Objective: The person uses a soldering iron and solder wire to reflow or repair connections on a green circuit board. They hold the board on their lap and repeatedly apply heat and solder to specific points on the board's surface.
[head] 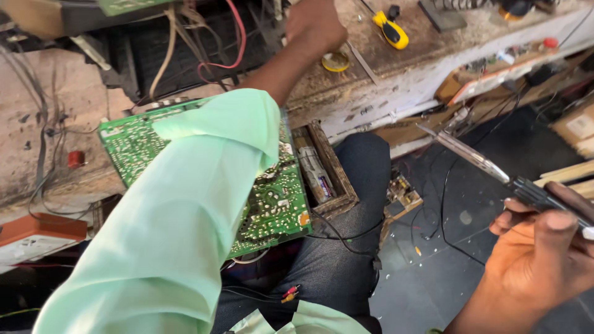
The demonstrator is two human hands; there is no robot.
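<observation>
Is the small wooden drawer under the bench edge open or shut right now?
Open. The wooden drawer juts out from the workbench beside the green circuit board, and its inside shows from above, with cylindrical parts lying in it.

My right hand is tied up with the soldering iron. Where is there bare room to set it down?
Bare bench lies between the yellow screwdriver and the front edge, right of the round tin. The dark floor beside the knee is open apart from thin wires. Crowded: the circuit board and the wire tangle around the left hand.

circuit board [272,204] green | sleeve [179,229] mint | screwdriver [391,29] yellow-black
</observation>
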